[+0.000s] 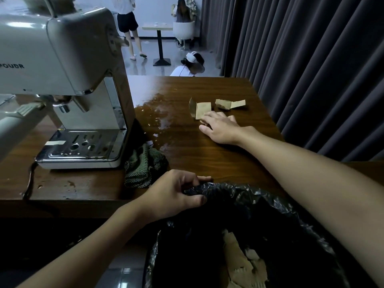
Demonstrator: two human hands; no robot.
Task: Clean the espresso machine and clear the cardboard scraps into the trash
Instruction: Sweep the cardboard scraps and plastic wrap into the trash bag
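"POUDR" lettering, cut off at left, on espresso machine (62,59) front

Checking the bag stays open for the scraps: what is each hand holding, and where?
The left hand grips the black trash bag by its rim. The right hand holds nothing; its straight fingers touch the cardboard scraps.

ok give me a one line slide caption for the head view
Left hand grips the black trash bag at the table edge while the right hand touches cardboard scraps.

Tan cardboard scraps (202,110), black trash bag (259,196), seemingly green-patterned cloth (143,165).
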